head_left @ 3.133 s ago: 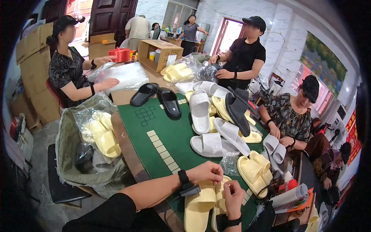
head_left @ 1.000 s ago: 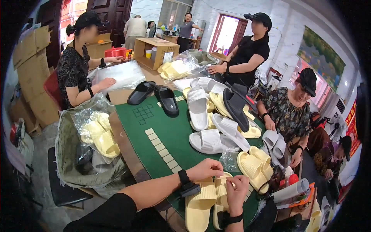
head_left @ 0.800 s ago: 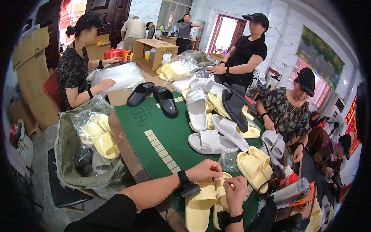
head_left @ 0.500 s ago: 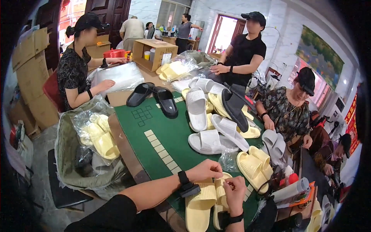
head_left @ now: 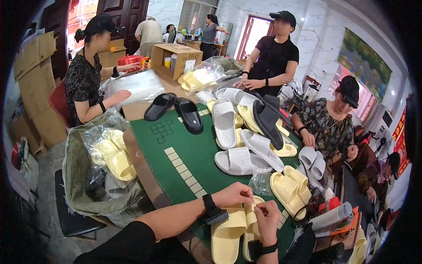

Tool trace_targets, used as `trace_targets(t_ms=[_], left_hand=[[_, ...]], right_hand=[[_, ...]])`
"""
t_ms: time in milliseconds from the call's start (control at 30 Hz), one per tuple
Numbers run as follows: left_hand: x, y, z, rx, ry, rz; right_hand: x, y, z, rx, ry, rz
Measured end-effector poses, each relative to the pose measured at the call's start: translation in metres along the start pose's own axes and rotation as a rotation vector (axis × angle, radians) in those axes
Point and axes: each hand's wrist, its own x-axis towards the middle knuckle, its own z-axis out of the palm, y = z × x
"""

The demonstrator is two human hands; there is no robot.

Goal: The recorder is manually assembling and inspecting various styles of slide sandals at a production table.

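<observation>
A pair of pale yellow slide slippers [head_left: 227, 235] lies at the table's near edge, toes away from me. Over their toe ends my left hand [head_left: 235, 193] is closed in a pinch, fingertips together. Just to the right, my right hand [head_left: 267, 216] also pinches, its thumb and forefinger close to the left fingertips above the right slipper [head_left: 250, 220]. Anything between the fingers is too small to make out. Beyond my hands lies a clear plastic bag [head_left: 261, 182], and right of it another yellow slipper pair [head_left: 290, 191].
Grey, yellow and black slippers [head_left: 246, 132] are heaped on the green table mat [head_left: 162, 149]. A black pair [head_left: 178, 111] sits farther left. On the left stands a sack [head_left: 79, 193] holding bagged yellow slippers. Co-workers stand or sit around the table; one handles grey slippers [head_left: 313, 163].
My hands hold nearly the same pose. Across the table, the black-shirted co-worker has shifted left. The co-worker at right has moved a hand and the grey slippers slightly.
</observation>
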Motion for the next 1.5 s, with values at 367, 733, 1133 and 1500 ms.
trace_targets(t_ms=[367, 733, 1133, 1500], left_hand=[[0.000, 0.001, 0.000, 0.075, -0.042, 0.008], [0.000, 0.002, 0.001, 0.039, -0.038, -0.006], [-0.001, -0.003, -0.003, 0.072, 0.034, -0.011], [-0.005, 0.004, -0.003, -0.012, 0.064, -0.103]], right_hand=[[0.001, 0.002, 0.000, 0.026, 0.000, -0.005], [0.002, -0.003, -0.002, 0.032, 0.048, -0.004], [0.002, -0.007, 0.001, 0.060, 0.022, -0.009], [0.003, 0.000, 0.005, -0.031, -0.007, -0.020]])
